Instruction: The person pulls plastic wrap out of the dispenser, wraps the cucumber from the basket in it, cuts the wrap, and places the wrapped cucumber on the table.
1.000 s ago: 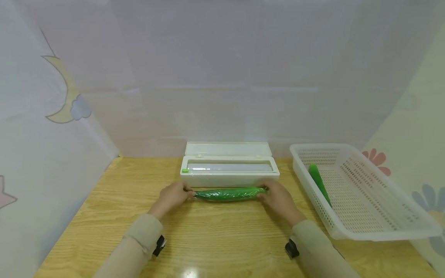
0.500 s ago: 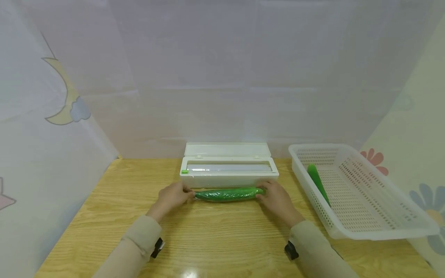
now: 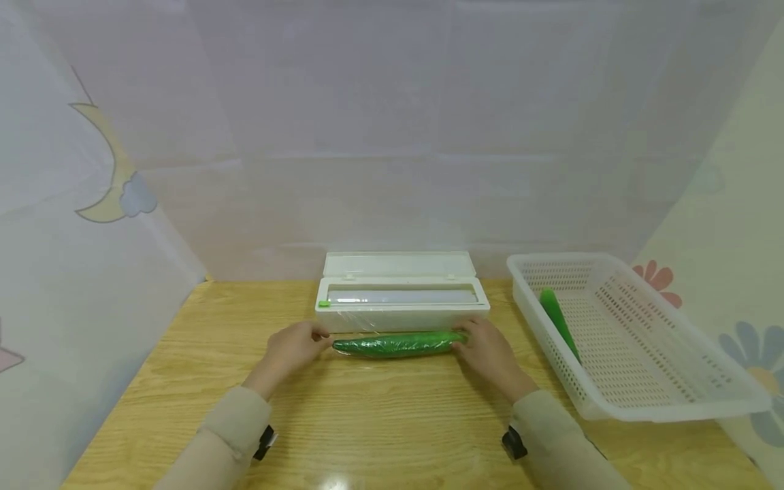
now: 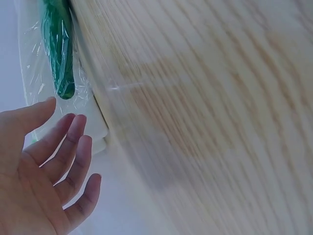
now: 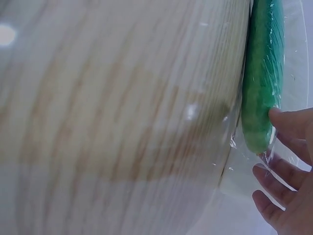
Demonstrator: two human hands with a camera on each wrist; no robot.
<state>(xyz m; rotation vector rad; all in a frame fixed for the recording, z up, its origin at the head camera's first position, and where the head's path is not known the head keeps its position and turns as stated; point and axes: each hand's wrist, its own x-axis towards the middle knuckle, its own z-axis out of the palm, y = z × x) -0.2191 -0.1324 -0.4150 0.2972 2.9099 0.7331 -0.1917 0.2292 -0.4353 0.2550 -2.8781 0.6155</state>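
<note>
A long green cucumber [image 3: 395,345] in clear plastic wrap lies crosswise in front of a white cling film dispenser [image 3: 401,318]. My right hand [image 3: 490,355] holds its right end; in the right wrist view the thumb [image 5: 288,121] presses on the cucumber's side, the fingertips partly behind the film. My left hand [image 3: 295,348] is just off the left end. The left wrist view shows its fingers [image 4: 73,156] loosely bent and spread, with a gap to the cucumber's tip [image 4: 66,88]. Film [image 4: 34,73] hangs around that end.
The dispenser's lid [image 3: 399,263] stands raised, a film roll [image 3: 401,297] inside and a green slider [image 3: 324,304] at its left. To the right, a white perforated basket [image 3: 667,414] holds another green cucumber [image 3: 559,323]. Walls enclose the wooden table [image 3: 380,422].
My left hand has let go of the cucumber's left end and moved slightly left, baring the tip. The right hand stays at the right end.
</note>
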